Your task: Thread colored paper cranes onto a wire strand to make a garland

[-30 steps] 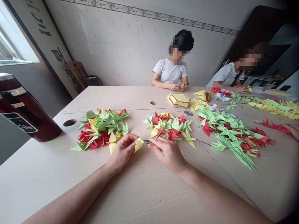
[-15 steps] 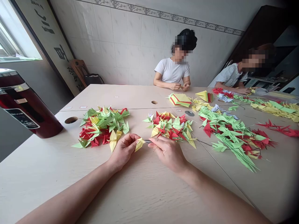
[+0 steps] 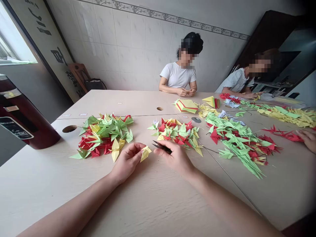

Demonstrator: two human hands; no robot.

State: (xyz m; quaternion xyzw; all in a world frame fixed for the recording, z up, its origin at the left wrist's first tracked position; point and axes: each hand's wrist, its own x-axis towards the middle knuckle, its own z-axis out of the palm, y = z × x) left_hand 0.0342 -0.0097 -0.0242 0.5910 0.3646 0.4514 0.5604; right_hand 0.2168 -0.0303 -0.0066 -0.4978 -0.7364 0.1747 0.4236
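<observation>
Between the thumb and fingers of my left hand (image 3: pixel 129 160) is a folded yellow paper crane (image 3: pixel 145 154), its tip pointing down. My right hand (image 3: pixel 174 157) is closed around small dark snips (image 3: pixel 162 146), whose two pointed blades are parted and sit just right of the crane, not touching it. Behind my left hand lies a heap of green, red and yellow paper cranes (image 3: pixel 106 131). A second mixed heap (image 3: pixel 181 133) lies just beyond my right hand. The snips' handles are mostly hidden in my palm.
A dark red vacuum flask (image 3: pixel 32 118) stands at the left. Strung cranes (image 3: pixel 237 141) and stacked paper (image 3: pixel 186 105) lie to the right and back. Two people (image 3: pixel 179 75) sit across the table (image 3: pixel 138 204). Another person's hand (image 3: pixel 308 140) reaches in at the right edge.
The snips have come away from the yellow crane, and their blades now show parted. Another person's hand has appeared at the right edge. The view has shifted slightly.
</observation>
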